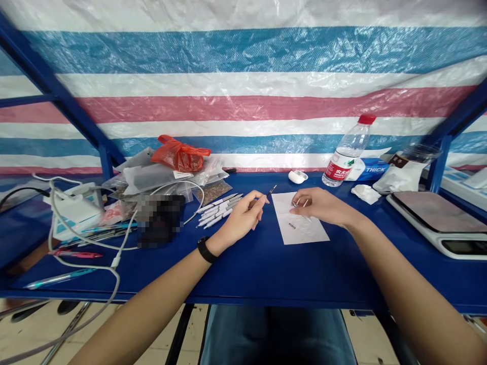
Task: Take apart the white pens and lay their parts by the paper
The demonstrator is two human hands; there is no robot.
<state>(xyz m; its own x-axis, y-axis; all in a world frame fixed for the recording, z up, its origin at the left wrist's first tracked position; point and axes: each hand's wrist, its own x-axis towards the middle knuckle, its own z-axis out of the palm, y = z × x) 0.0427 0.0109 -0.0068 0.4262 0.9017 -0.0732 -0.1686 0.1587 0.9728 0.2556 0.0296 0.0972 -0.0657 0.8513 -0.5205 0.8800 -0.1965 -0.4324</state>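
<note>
My left hand (249,212), with a black band on its wrist, is closed on a slim dark pen part (271,190) that sticks out past the fingertips. My right hand (321,205) is over a white sheet of paper (283,223), its fingers bent together around a thin white pen piece (306,203); the palm hides part of it. On the paper below the right fingers is a small dark striped mark or piece (292,226), too small to tell. Several white pens (218,210) lie in a pile just left of my left hand.
Plastic bags (152,175), a red bag (180,154), cables (117,258) and coloured pens (61,278) crowd the left. Behind the paper sits a white case (297,176). To the right are a water bottle (344,157), a crumpled tissue (366,193) and a scale (441,215).
</note>
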